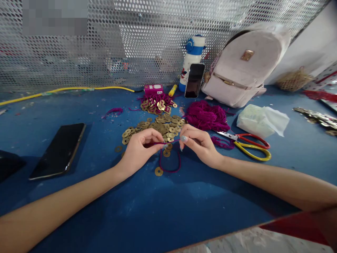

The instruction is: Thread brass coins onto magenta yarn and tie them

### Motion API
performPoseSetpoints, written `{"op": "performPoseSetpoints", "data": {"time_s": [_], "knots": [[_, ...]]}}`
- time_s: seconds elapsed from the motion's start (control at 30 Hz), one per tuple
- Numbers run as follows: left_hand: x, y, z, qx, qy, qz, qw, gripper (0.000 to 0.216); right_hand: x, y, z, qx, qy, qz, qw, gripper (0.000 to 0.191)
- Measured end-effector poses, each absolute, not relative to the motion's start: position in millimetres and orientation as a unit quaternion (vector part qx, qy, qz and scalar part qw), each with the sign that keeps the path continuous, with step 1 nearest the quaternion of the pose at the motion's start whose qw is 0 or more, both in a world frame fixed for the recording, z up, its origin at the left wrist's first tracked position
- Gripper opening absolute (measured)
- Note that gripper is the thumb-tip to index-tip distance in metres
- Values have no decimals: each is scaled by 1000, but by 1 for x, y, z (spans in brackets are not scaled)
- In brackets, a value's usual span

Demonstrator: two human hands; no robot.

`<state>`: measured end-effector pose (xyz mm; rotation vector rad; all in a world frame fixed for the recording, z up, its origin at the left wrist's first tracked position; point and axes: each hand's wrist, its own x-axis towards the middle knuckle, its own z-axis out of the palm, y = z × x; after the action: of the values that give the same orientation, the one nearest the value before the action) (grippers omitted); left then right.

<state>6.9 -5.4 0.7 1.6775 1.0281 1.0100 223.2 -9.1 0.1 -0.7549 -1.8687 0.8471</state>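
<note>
- Head view: the left hand (142,149) pinches purple cord (170,172); the right hand (198,144) appears pinched on it too, a curved slack loop between them, near flat, holed, brass-coloured coins (168,127).
- Apparently shaping the cord; next calls for fine fingertip control.
- Right: fluffy purple yarn (207,116).

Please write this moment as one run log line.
left hand: pinching purple cord; right hand: holding same cord; coin pile: beyond hands
</note>
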Motion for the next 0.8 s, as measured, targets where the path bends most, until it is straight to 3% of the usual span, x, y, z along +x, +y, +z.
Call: {"op": "performPoseSetpoints", "data": {"time_s": [0.43, 0.6, 0.7, 0.8], "knots": [[7, -6, 4, 688, 404, 386, 462, 18, 226, -3, -3, -304, -762, 310, 481, 32], [8, -10, 8, 729, 392, 359, 432, 7, 225, 2, -7, -320, -756, 301, 485, 29], [7, -10, 7, 735, 383, 371, 418, 8, 225, 4, -9, -342, -759, 261, 488, 14], [7, -9, 6, 725, 385, 389, 419, 8, 225, 0, -8, -352, -767, 174, 507, 13]]}}
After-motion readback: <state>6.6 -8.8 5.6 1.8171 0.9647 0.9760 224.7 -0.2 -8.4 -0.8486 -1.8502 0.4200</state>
